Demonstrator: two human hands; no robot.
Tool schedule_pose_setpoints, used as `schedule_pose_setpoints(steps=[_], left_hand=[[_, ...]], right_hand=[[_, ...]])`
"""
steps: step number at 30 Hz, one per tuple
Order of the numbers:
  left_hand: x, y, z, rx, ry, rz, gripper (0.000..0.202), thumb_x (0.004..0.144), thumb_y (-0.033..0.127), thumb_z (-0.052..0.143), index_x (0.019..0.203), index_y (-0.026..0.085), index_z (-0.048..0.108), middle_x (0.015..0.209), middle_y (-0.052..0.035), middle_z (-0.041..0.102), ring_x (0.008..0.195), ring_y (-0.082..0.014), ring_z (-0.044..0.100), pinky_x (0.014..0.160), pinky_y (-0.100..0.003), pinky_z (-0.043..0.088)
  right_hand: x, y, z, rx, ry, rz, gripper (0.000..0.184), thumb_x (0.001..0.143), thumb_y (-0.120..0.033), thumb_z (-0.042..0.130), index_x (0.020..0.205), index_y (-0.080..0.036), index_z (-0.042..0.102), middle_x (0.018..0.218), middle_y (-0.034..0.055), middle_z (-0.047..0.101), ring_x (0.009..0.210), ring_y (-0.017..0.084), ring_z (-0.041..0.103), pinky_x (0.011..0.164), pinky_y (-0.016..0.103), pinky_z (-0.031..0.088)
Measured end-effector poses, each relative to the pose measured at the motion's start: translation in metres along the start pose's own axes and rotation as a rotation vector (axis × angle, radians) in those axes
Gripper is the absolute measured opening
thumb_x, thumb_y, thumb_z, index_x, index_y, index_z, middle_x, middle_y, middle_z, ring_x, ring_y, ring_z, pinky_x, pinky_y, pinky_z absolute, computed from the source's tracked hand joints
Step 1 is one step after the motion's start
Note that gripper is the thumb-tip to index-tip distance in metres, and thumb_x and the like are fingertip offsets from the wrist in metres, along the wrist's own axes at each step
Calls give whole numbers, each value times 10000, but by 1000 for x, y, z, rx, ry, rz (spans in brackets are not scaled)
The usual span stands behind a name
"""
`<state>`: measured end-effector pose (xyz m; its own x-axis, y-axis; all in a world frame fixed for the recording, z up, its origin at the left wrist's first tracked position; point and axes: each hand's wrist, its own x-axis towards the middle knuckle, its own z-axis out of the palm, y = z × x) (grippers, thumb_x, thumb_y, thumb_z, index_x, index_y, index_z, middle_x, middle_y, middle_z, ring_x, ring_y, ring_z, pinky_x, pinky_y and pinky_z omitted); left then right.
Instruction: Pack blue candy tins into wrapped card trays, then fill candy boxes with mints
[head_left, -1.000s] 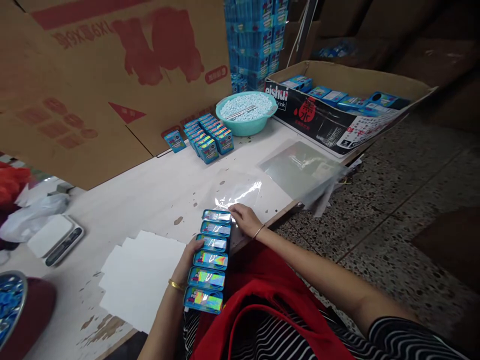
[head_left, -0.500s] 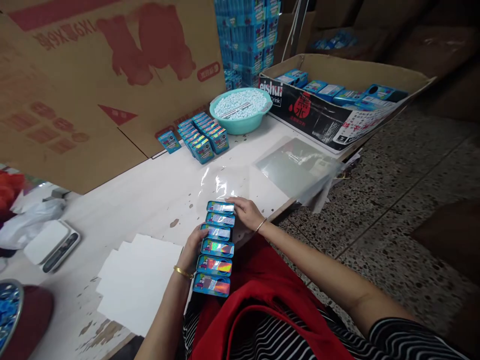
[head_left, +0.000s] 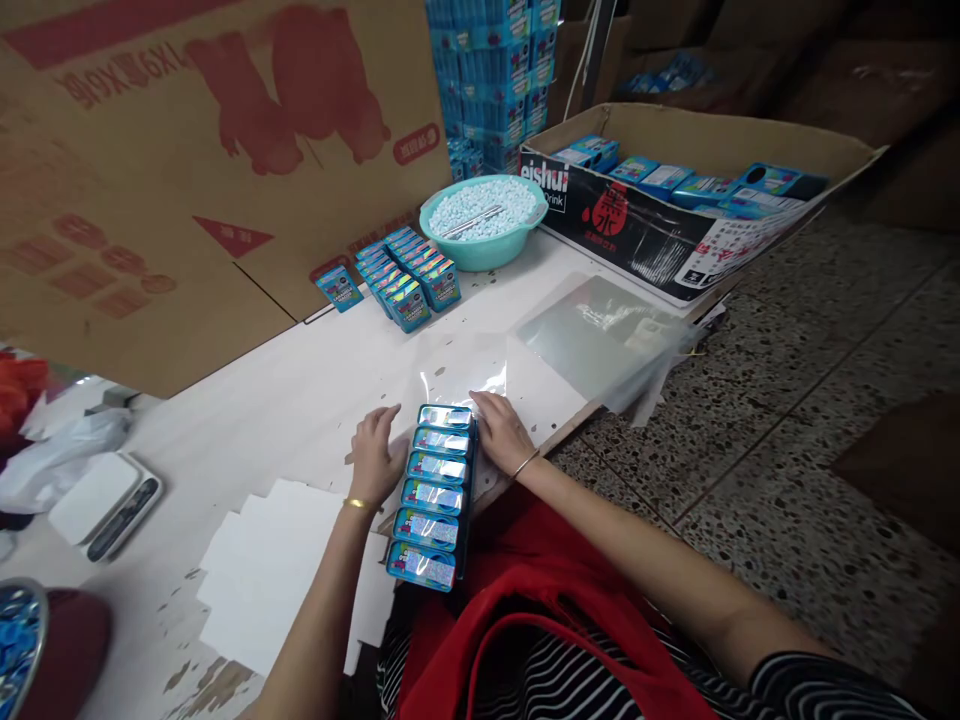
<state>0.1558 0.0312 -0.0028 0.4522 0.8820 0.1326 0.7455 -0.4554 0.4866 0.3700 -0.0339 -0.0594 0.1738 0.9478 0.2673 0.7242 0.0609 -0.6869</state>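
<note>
In front of me a row of small blue tins (head_left: 433, 496) with shiny labels on their upper faces runs away from my body. My left hand (head_left: 375, 458) is just left of the row's far half, apart from the tins, fingers spread and holding nothing. My right hand (head_left: 502, 432) lies along the right side of the far end, fingers stretched out beside the last tin and at the edge of a clear plastic film (head_left: 465, 362). That film spreads flat on the table beyond the row. The right hand's thumb is not clearly visible.
White card sheets (head_left: 281, 575) lie fanned at left, near a white scale (head_left: 105, 505). Further back stand more blue tins (head_left: 409, 305), a turquoise basin (head_left: 487, 250) of pale pellets and a black-printed carton (head_left: 622, 225). A stack of clear sheets (head_left: 600, 335) overhangs the table's right edge.
My left hand has let go of the row's left side and moved left and slightly away, its fingers opening. The right hand has shifted slightly to the right, off the far tin's top edge.
</note>
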Motion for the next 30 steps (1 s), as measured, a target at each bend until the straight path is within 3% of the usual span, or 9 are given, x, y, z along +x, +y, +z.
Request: schedule_pose_setpoints(steps=[2,5,9,12,16,18,23,28,30], left_hand=[[18,2,7,208,-42,82,389,828,273,519,1209,202,552,1216,-140,540,1100,-290,471,884,-419,354],[39,10,12,352,-92,118,189,854,224,451,895,197,633,955,-111,627,929,-259,522,789,-386,352],[50,15,5,226,12,85,164,813,259,491,682,190,562,693,-36,602,712,-178,528,691,-311,353],[54,11,0,26,-26,17,164,732,279,534,596,187,518,594,4,554,589,-130,479,585,-259,332],[61,6,-2,-217,-232,-76,169,669,305,543,564,177,508,543,27,513,544,-108,451,537,-233,326],[63,9,-6,-211,-289,-97,172,668,309,540,563,173,524,542,18,524,551,-119,471,546,-242,335],[60,29,-20,245,-111,69,193,707,262,529,540,174,567,599,-65,603,664,-205,563,625,-310,331],[58,25,-23,36,-272,-117,255,761,319,519,558,174,574,538,-30,586,536,-157,513,548,-279,308],[54,21,-23,66,-220,-82,276,785,328,504,564,178,575,555,-32,591,553,-158,509,549,-282,302]], right_hand=[[3,-6,-9,-172,-10,28,257,901,-167,416,1040,-153,632,1047,136,612,1013,268,517,882,435,413],[7,-16,-20,-296,-21,29,226,930,-229,425,839,-166,622,870,100,609,866,237,530,797,375,396],[9,-27,-26,-213,91,9,207,922,-213,426,797,-176,587,815,65,597,797,190,537,734,294,382],[7,-32,-29,-65,164,17,172,884,-183,448,764,-195,570,780,34,586,753,159,541,693,252,388],[5,-33,-33,80,182,54,148,844,-182,483,731,-205,575,741,7,576,684,133,537,652,228,401],[6,-34,-34,109,178,63,150,837,-187,488,720,-202,580,731,7,577,669,132,537,650,230,409],[7,-37,-33,72,173,27,173,853,-181,460,729,-198,579,733,24,570,704,148,543,685,249,424],[8,-42,-31,-32,145,-85,218,897,-177,394,765,-192,567,750,41,528,718,160,524,689,261,425],[7,-44,-31,-70,101,-132,241,911,-179,371,768,-193,564,749,44,510,710,163,512,682,266,423]])
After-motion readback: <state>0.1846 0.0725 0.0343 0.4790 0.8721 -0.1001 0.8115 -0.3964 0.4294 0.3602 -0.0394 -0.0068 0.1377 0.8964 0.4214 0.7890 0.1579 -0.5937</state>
